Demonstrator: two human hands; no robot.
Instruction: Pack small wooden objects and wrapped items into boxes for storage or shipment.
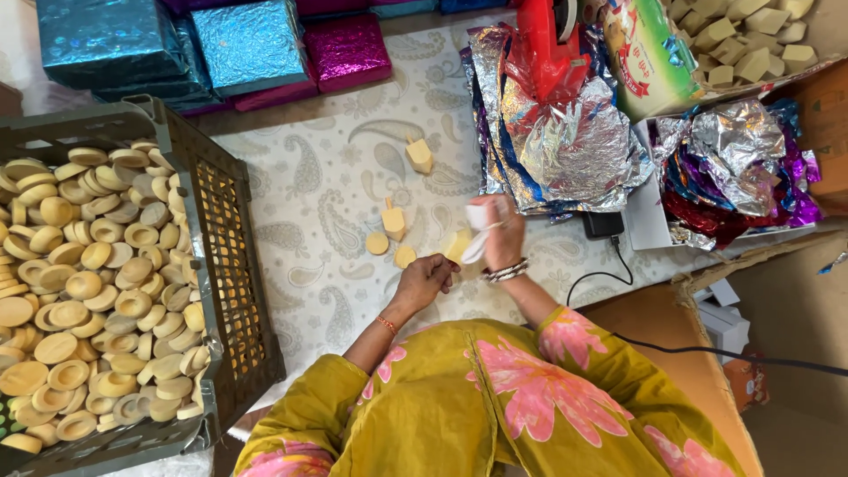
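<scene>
My left hand, with an orange thread at the wrist, is curled on the patterned cloth, its fingertips at the lower edge of a pale yellow block. My right hand, wearing bangles, grips a white strip against the same block. Just left of the hands lie two small round pale discs and a pale block with a short peg. A second pegged block lies farther up the cloth.
A dark plastic crate full of round pale discs stands at the left. Shiny blue and magenta wrapped boxes sit at the top. Foil sheets, a red tape dispenser, a carton of blocks and a black adapter are at the right.
</scene>
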